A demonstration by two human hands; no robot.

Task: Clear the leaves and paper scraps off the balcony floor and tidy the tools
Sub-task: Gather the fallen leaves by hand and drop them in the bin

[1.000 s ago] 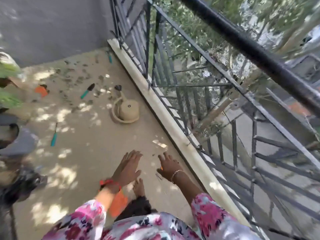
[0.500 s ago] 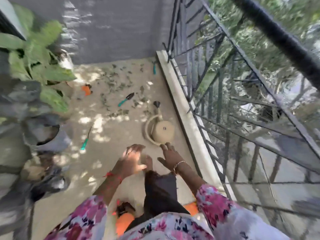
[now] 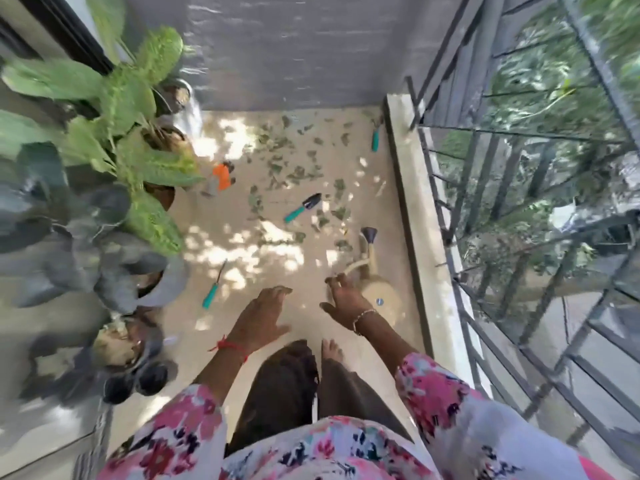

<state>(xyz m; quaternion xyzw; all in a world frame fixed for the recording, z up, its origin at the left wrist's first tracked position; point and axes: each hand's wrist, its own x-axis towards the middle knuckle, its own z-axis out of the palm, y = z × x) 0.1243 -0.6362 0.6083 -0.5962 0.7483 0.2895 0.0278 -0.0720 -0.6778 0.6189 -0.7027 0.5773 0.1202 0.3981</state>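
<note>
The left hand [image 3: 258, 320] reaches out over the balcony floor [image 3: 242, 244], its fingers [image 3: 277, 292] loosely spread and holding nothing. The right hand [image 3: 346, 301] is also spread, fingers slightly bent with nothing in their grasp. Their tips are just beside the looped handle of the beige watering can [image 3: 381, 296], but the blur hides whether they touch it.

A slim teal-handled tool [image 3: 213, 287] lies on the floor to the left of the left fingers. Beyond both sets of fingertips lies a teal-handled trowel [image 3: 303, 207] among scattered dry leaves [image 3: 287, 161]. Farther on, near the grey wall, are an orange-handled tool [image 3: 221, 174] and another teal-handled tool [image 3: 375, 136], which is by the kerb under the railing [image 3: 519, 202]. Pale bits among the leaves may be paper or sun flecks. Potted plants [image 3: 138, 98] stand well left of the fingers.
</note>
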